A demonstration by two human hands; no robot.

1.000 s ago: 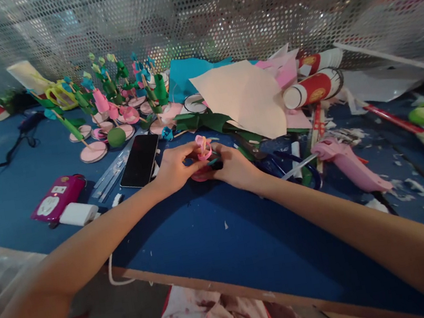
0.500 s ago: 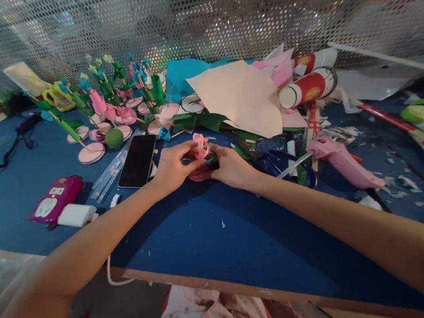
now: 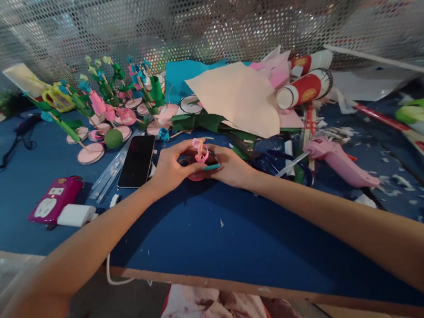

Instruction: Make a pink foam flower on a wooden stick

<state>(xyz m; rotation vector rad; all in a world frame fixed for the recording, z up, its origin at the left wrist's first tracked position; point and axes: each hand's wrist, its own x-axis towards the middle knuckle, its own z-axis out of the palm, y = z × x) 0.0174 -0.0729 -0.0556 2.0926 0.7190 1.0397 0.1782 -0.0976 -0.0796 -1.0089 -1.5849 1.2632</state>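
Observation:
Both my hands meet over the blue table (image 3: pixel 207 234) around a small pink paper flower (image 3: pixel 199 150) on a stick with a pink round base. My left hand (image 3: pixel 171 168) curls its fingers round the flower from the left. My right hand (image 3: pixel 231 166) pinches it from the right, and a thin teal strip (image 3: pixel 212 167) shows at its fingertips. A black phone (image 3: pixel 136 161) lies just left of my left hand.
Several finished paper flowers on pink round bases (image 3: pixel 109 110) stand at the back left. A magenta device (image 3: pixel 54 199) and white charger (image 3: pixel 75 215) lie left. Paper sheets (image 3: pixel 238 96), red paper cups (image 3: pixel 301 92), a pink glue gun (image 3: pixel 338 161), scissors (image 3: pixel 276 162) and scraps crowd the right.
My hands have stayed on the flower with small finger shifts; the teal strip now shows at my right fingertips. The view has drifted slightly.

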